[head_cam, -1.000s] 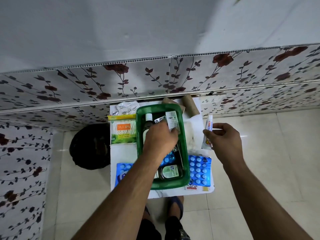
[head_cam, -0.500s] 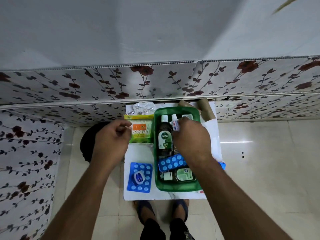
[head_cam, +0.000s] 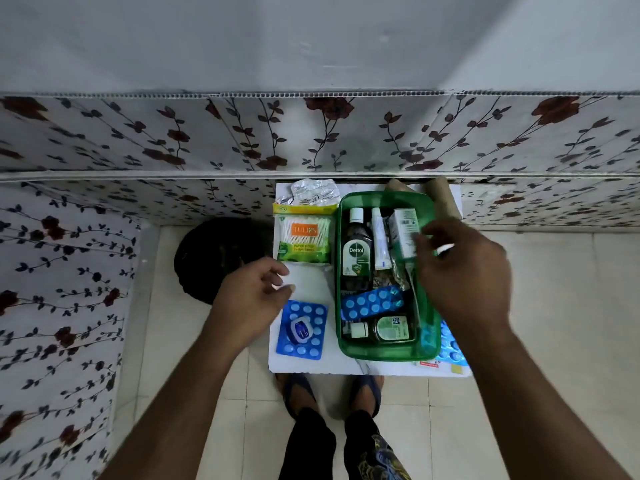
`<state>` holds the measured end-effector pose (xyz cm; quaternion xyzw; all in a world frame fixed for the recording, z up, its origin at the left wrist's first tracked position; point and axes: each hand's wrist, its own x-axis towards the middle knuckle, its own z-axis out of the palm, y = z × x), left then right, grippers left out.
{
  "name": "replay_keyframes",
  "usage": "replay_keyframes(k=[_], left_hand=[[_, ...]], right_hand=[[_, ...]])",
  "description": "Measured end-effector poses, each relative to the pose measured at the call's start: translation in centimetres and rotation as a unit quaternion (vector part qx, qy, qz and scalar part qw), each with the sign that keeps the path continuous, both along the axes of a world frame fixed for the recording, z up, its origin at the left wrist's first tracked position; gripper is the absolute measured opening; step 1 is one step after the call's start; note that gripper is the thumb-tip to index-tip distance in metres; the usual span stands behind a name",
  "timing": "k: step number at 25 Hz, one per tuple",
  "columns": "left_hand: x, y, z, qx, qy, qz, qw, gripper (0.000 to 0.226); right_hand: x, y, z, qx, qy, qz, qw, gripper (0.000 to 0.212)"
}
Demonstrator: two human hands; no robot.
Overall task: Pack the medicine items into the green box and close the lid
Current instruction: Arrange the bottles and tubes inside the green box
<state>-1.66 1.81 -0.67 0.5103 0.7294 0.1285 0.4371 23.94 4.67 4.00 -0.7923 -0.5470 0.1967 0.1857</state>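
The green box [head_cam: 340, 271] stands open on the small white table [head_cam: 311, 282]. Inside lie a Dettol bottle [head_cam: 356, 254], a white tube [head_cam: 379, 240], a small white-green carton [head_cam: 403, 233], a blue blister strip [head_cam: 372, 303] and a small green bottle [head_cam: 386, 329]. My right hand [head_cam: 464, 271] hovers over the box's right side, fingers spread and holding nothing. My left hand [head_cam: 252, 299] is at the table's left edge with fingers loosely curled and nothing in it. It sits between the Tulips cotton swab pack [head_cam: 304, 237] and a blue blister sheet [head_cam: 301, 329] with a small blue-white item on top.
A silver foil pack [head_cam: 313, 192] lies behind the swab pack. Brown cardboard rolls [head_cam: 440, 192] stand behind the box. Another blue blister sheet [head_cam: 452, 348] lies at the table's right front, partly under my arm. A black round object [head_cam: 218, 258] sits on the floor to the left. The flowered wall is right behind.
My right hand has left the white tube in the box and drawn back to the right. My left hand has come down from the swab pack toward the blue blister sheet.
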Motion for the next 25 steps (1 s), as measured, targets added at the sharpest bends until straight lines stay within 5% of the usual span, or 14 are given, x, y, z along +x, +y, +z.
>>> replay_keyframes(k=[4,8,13,19,21,25], left_hand=[[1.4,-3.9,-1.5,-0.055,0.082,-0.182,0.978,0.048],[2.5,-5.1,-3.0,-0.033,0.139,-0.222,0.965,0.058],[2.9,-4.9,-2.9,-0.017,0.153,-0.241,0.958,0.047],[4.8,-1.7,5.8,0.14,0.034,-0.031,0.989,0.046],[8.1,-0.5,7.0,0.142,-0.006,-0.11,0.984,0.046],[14.0,0.3,3.0,0.032,0.056,-0.325,0.944,0.045]], right_hand=[[5.7,-2.0,-2.7,-0.03,0.082,-0.164,0.983,0.015],[8.0,-2.0,-8.0,-0.188,0.085,-0.119,0.971,0.042],[6.9,-0.8,-9.3,-0.2,0.098,-0.105,0.969,0.039],[8.0,-0.5,-8.7,-0.177,0.175,-0.146,0.957,0.034],[8.6,-0.9,-7.7,-0.139,0.208,-0.18,0.951,0.033],[8.7,-2.0,-5.2,-0.086,0.274,-0.211,0.934,0.012]])
